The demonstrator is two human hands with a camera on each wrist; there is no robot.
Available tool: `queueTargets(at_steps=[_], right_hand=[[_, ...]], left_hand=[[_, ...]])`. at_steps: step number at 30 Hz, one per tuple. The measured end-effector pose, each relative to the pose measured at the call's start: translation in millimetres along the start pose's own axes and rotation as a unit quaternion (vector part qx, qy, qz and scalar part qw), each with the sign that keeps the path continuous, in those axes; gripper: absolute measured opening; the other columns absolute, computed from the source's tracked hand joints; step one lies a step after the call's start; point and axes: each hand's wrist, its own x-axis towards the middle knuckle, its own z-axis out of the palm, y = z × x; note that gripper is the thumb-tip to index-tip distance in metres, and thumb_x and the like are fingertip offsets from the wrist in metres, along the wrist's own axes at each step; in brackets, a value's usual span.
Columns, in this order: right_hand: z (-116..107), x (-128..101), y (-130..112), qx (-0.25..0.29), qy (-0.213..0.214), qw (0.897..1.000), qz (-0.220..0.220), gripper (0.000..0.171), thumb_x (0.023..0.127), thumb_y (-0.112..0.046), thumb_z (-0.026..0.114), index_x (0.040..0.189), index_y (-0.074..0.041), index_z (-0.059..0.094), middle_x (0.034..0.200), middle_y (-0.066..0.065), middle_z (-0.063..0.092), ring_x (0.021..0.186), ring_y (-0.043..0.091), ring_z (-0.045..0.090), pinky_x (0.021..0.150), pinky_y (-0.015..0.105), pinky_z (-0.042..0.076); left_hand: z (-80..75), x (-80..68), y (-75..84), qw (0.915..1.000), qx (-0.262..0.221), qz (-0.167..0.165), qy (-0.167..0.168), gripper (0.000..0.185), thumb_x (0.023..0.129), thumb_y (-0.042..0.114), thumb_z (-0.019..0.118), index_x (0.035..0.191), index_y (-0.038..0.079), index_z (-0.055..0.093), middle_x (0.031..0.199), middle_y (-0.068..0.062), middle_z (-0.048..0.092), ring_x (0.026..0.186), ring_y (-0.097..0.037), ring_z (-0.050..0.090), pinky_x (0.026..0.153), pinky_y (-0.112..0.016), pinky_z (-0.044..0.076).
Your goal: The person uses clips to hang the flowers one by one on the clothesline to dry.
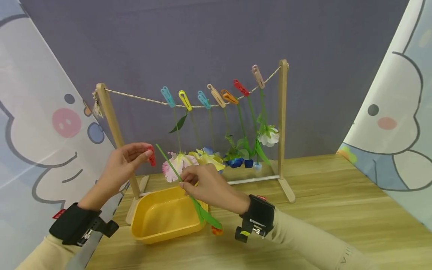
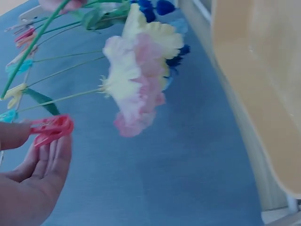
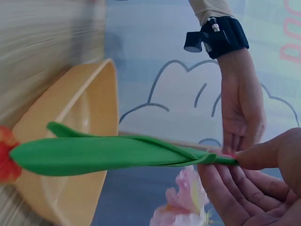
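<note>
Above the yellow tub (image 1: 158,221) on the table (image 1: 337,210), two hands are working close together. The left hand (image 1: 123,165) is pinching a small red clip (image 1: 152,156) between its thumb and fingers (image 2: 51,160), and it is holding the clip up in the air, near the left post of the little wooden rack (image 1: 281,123). The right hand (image 1: 206,185) is pinching the green stem of a flower (image 1: 189,191) with its fingers (image 3: 263,157) curled around it. The stem is pointing up toward the clip, but the two are not touching. Its long green leaf is hanging down over the tub's edge, and its red-orange bloom is sitting low by the tub's rim. Behind the hands, a string (image 1: 135,97) is stretching between the rack's posts. Seven coloured clips are sitting on it, and other flowers are hanging upside down from them, a pink and white flower (image 1: 175,165) closest to the hands.
</note>
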Motion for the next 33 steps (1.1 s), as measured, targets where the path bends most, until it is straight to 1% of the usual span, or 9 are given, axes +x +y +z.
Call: queueTargets(at_steps=[2,6,9,13,18,23,26,29,33], right_hand=[[3,7,-3,0.02,0.008,1.0,-0.004,0.005,0.097,-0.007,0.072,0.101,-0.005,0.074,0.08,-0.004,0.072,0.066,0.002,0.068,0.062,0.018,0.056],[8,22,-9,0.04,0.021,0.999,-0.019,0.008,0.098,-0.007,0.07,0.104,-0.004,0.074,0.085,0.0,0.075,0.071,0.002,0.069,0.066,0.018,0.056],[11,34,-11,0.046,0.044,0.998,-0.029,0.009,0.098,-0.008,0.071,0.105,-0.004,0.074,0.088,0.003,0.076,0.073,0.003,0.07,0.069,0.018,0.057],[13,51,-13,0.075,0.068,0.994,-0.028,0.008,0.099,-0.009,0.07,0.105,-0.004,0.073,0.086,0.0,0.075,0.071,0.007,0.071,0.063,0.021,0.058],[15,70,-15,0.093,0.089,0.991,-0.02,0.009,0.101,-0.01,0.068,0.107,-0.005,0.071,0.087,-0.003,0.074,0.072,0.005,0.071,0.063,0.023,0.059],[16,86,-12,0.109,0.12,0.987,-0.017,0.009,0.1,-0.007,0.067,0.107,-0.002,0.071,0.09,0.004,0.074,0.072,0.01,0.073,0.062,0.025,0.06],[16,91,-8,0.111,0.132,0.985,-0.006,0.009,0.1,-0.005,0.067,0.107,-0.002,0.071,0.089,0.003,0.074,0.072,0.011,0.073,0.062,0.025,0.06],[15,95,-4,0.111,0.139,0.984,0.0,0.009,0.099,-0.004,0.068,0.107,-0.001,0.071,0.088,0.005,0.075,0.072,0.014,0.074,0.061,0.025,0.06],[13,102,0,0.106,0.154,0.982,-0.002,0.009,0.098,-0.004,0.068,0.107,-0.001,0.071,0.088,0.006,0.074,0.071,0.014,0.073,0.061,0.024,0.06]], left_hand=[[-3.4,7.3,5.6,0.9991,-0.036,0.005,0.022,0.028,0.102,0.014,0.066,0.124,-0.005,0.065,0.1,-0.005,0.075,0.089,-0.012,0.071,0.085,-0.015,0.056],[-10.9,20.6,16.3,0.9933,-0.091,0.007,0.07,0.028,0.1,0.01,0.069,0.122,-0.007,0.065,0.099,0.002,0.076,0.088,-0.01,0.072,0.085,-0.016,0.056],[-17.4,31.8,22.4,0.9861,-0.135,0.022,0.094,0.028,0.099,0.009,0.069,0.121,-0.009,0.065,0.1,0.001,0.075,0.088,-0.011,0.072,0.085,-0.017,0.057],[-24.5,47.5,30.2,0.9695,-0.209,0.054,0.116,0.028,0.098,0.004,0.069,0.12,-0.011,0.064,0.103,-0.006,0.074,0.09,-0.014,0.072,0.087,-0.019,0.057],[-29.8,67.3,44.7,0.9522,-0.26,0.091,0.131,0.027,0.096,-0.002,0.07,0.12,-0.012,0.065,0.106,-0.01,0.073,0.096,-0.018,0.072,0.088,-0.023,0.058],[-32.0,85.9,61.1,0.9377,-0.295,0.115,0.143,0.028,0.093,-0.003,0.072,0.117,-0.014,0.066,0.104,-0.015,0.074,0.097,-0.021,0.072,0.089,-0.027,0.059],[-32.0,92.3,66.1,0.9317,-0.308,0.122,0.148,0.028,0.093,-0.003,0.073,0.116,-0.016,0.066,0.103,-0.017,0.074,0.096,-0.024,0.072,0.089,-0.028,0.059],[-30.8,97.0,67.1,0.929,-0.313,0.125,0.153,0.027,0.092,-0.003,0.073,0.114,-0.017,0.066,0.102,-0.017,0.075,0.095,-0.024,0.073,0.089,-0.029,0.059],[-29.1,104.8,65.8,0.9313,-0.304,0.126,0.157,0.028,0.091,-0.002,0.075,0.113,-0.017,0.067,0.102,-0.017,0.075,0.094,-0.024,0.073,0.089,-0.029,0.059]])
